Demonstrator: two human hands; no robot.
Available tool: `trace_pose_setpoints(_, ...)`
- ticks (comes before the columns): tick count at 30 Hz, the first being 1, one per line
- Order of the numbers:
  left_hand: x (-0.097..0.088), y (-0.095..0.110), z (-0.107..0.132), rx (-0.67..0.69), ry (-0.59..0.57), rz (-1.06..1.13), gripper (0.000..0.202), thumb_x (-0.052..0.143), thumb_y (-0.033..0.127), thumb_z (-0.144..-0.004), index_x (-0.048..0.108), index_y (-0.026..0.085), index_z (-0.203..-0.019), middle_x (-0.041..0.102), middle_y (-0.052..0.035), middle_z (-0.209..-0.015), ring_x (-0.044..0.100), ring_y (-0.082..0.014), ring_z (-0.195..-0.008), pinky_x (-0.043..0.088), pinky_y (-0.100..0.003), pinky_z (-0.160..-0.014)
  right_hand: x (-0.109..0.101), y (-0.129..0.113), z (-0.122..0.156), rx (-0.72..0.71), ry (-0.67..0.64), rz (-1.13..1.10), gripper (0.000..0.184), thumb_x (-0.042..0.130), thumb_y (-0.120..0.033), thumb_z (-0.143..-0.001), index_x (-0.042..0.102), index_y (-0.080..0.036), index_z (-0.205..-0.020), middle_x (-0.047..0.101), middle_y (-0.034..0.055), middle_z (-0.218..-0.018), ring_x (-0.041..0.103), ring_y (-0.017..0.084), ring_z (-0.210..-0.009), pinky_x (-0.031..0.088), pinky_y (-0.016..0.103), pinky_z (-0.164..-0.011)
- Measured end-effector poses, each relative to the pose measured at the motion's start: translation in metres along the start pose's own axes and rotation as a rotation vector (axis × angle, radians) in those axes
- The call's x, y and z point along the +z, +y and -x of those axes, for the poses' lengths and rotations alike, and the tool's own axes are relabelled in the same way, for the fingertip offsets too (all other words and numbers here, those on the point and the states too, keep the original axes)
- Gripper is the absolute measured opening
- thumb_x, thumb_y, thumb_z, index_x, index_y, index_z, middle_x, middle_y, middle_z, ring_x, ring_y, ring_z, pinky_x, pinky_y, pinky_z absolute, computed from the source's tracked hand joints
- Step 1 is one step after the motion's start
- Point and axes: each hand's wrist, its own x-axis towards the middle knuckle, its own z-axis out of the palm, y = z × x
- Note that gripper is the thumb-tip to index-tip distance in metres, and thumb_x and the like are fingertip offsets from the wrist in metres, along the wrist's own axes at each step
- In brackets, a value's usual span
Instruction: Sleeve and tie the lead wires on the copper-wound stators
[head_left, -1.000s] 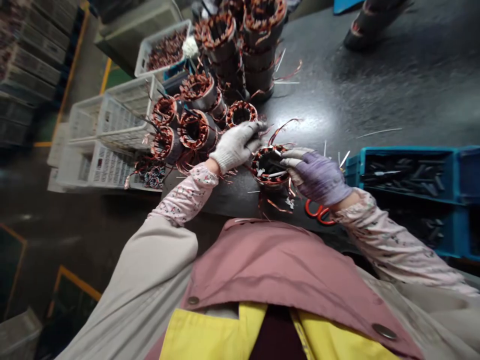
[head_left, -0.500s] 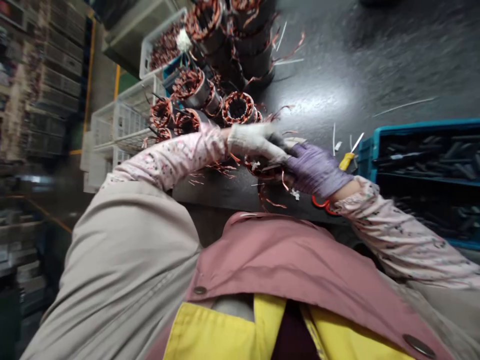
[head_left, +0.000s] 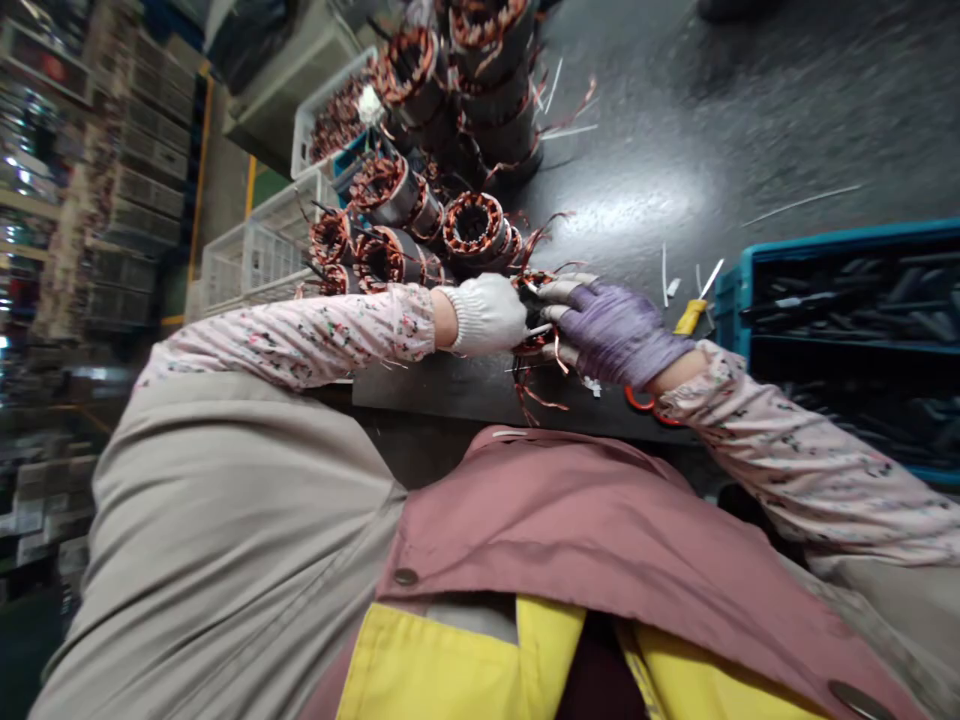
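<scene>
A motor stator (head_left: 534,347) with copper windings and loose wire ends is in front of me near the table's front edge, largely covered by my hands. My left hand (head_left: 491,315), in a white knit glove, is closed at its left side with the fingertips in among the windings; what they pinch is hidden. My right hand (head_left: 619,332) wears a purple glove with pale fingers, which are wrapped round the stator's right side. Copper leads (head_left: 541,400) hang toward me below it.
Several other stators (head_left: 474,228) stand or lie in stacks at the back left, beside white plastic crates (head_left: 259,250). To the right are a yellow-handled screwdriver (head_left: 690,316), red-handled scissors (head_left: 640,400) partly under my wrist, and a blue bin (head_left: 847,235) of dark pieces. White strips (head_left: 802,205) lie scattered on the table.
My left hand has drawn back to the left from across the stator and its fingers have curled in. My right hand stays at the stator, nearly unmoved. The view has shifted slightly.
</scene>
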Motion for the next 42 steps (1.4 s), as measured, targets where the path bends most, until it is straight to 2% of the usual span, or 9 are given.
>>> trace_pose_setpoints(5, -0.013, 0.035, 0.025, 0.025, 0.1, 0.59, 0.038, 0.052, 0.04, -0.087, 0.077, 0.011, -0.087, 0.063, 0.0, -0.063, 0.058, -0.0126, -0.057, 0.051, -0.019, -0.056, 0.008, -0.006, 0.0, 0.082, 0.043, -0.072, 0.034, 0.054, -0.029, -0.087, 0.067, -0.011, -0.112, 0.055, 0.0163, -0.138, 0.046, 0.034, -0.131, 0.042, 0.052, -0.106)
trace_pose_setpoints(8, -0.014, 0.042, 0.051, 0.153, 0.428, 0.967, 0.036, 0.049, 0.039, -0.094, 0.072, 0.012, -0.091, 0.069, -0.0046, -0.082, 0.064, -0.0129, -0.077, 0.055, -0.021, -0.071, 0.007, -0.003, 0.012, 0.06, 0.12, -0.141, 0.032, 0.051, -0.031, -0.09, 0.067, -0.014, -0.112, 0.059, 0.0143, -0.134, 0.05, 0.032, -0.129, 0.046, 0.052, -0.105)
trace_pose_setpoints(11, 0.009, 0.034, 0.058, 0.014, 0.781, 1.079, 0.03, 0.045, 0.031, -0.096, 0.068, 0.012, -0.095, 0.067, -0.0113, -0.105, 0.064, -0.0177, -0.097, 0.053, -0.031, -0.087, 0.0, 0.004, 0.023, 0.074, 0.275, -0.258, 0.043, 0.048, -0.046, -0.094, 0.064, -0.016, -0.12, 0.062, 0.0136, -0.13, 0.058, 0.028, -0.123, 0.051, 0.045, -0.101)
trace_pose_setpoints(14, 0.041, 0.038, 0.031, -0.021, 0.599, 0.724, 0.023, 0.057, 0.032, -0.09, 0.072, 0.016, -0.096, 0.062, -0.0139, -0.123, 0.059, -0.0271, -0.114, 0.046, -0.043, -0.102, -0.006, 0.004, 0.0, 0.281, 0.418, -0.447, 0.05, 0.038, -0.051, -0.097, 0.065, -0.016, -0.121, 0.066, 0.0141, -0.125, 0.062, 0.025, -0.117, 0.051, 0.041, -0.1)
trace_pose_setpoints(21, 0.056, 0.059, -0.027, 0.005, 0.37, 0.495, 0.028, 0.05, 0.021, -0.091, 0.071, 0.017, -0.108, 0.066, -0.0164, -0.113, 0.069, -0.0248, -0.086, 0.05, -0.033, -0.068, -0.004, -0.001, -0.105, 0.625, -0.049, -0.522, 0.023, 0.058, -0.031, -0.089, 0.073, -0.016, -0.096, 0.074, 0.0108, -0.096, 0.068, 0.027, -0.098, 0.049, 0.049, -0.096)
trace_pose_setpoints(26, 0.064, 0.036, 0.02, 0.095, 0.609, 0.88, 0.025, 0.06, 0.036, -0.088, 0.075, 0.023, -0.102, 0.067, -0.0101, -0.111, 0.066, -0.0226, -0.092, 0.05, -0.032, -0.076, -0.022, 0.005, -0.045, 0.698, 0.63, -0.552, 0.033, 0.044, -0.037, -0.095, 0.069, -0.015, -0.099, 0.073, 0.0117, -0.095, 0.071, 0.019, -0.089, 0.056, 0.038, -0.083)
trace_pose_setpoints(30, 0.112, 0.04, 0.057, 0.065, 0.772, 1.323, 0.031, 0.058, 0.042, -0.091, 0.076, 0.019, -0.098, 0.07, -0.0059, -0.094, 0.064, -0.0167, -0.088, 0.05, -0.027, -0.082, -0.02, -0.005, -0.003, 0.615, 0.254, -0.125, 0.028, 0.053, -0.038, -0.089, 0.071, -0.017, -0.096, 0.072, 0.0138, -0.102, 0.067, 0.027, -0.098, 0.053, 0.044, -0.09)
trace_pose_setpoints(34, 0.165, 0.057, 0.041, -0.25, 0.451, 1.068, 0.032, 0.055, 0.044, -0.091, 0.075, 0.025, -0.108, 0.068, -0.0077, -0.102, 0.064, -0.0211, -0.094, 0.049, -0.031, -0.083, 0.006, -0.013, -0.021, 0.45, -0.092, 0.15, 0.038, 0.059, -0.043, -0.087, 0.072, -0.013, -0.105, 0.066, 0.0196, -0.121, 0.057, 0.036, -0.113, 0.045, 0.051, -0.096)
trace_pose_setpoints(42, 0.196, 0.079, -0.035, -0.385, 0.12, 0.863, 0.039, 0.048, 0.037, -0.095, 0.066, 0.018, -0.124, 0.058, -0.0199, -0.125, 0.066, -0.0301, -0.098, 0.05, -0.036, -0.076, 0.032, 0.01, -0.05, 0.787, 0.042, -0.179, 0.021, 0.056, -0.03, -0.085, 0.069, -0.013, -0.085, 0.072, 0.0116, -0.088, 0.061, 0.021, -0.081, 0.05, 0.038, -0.078)
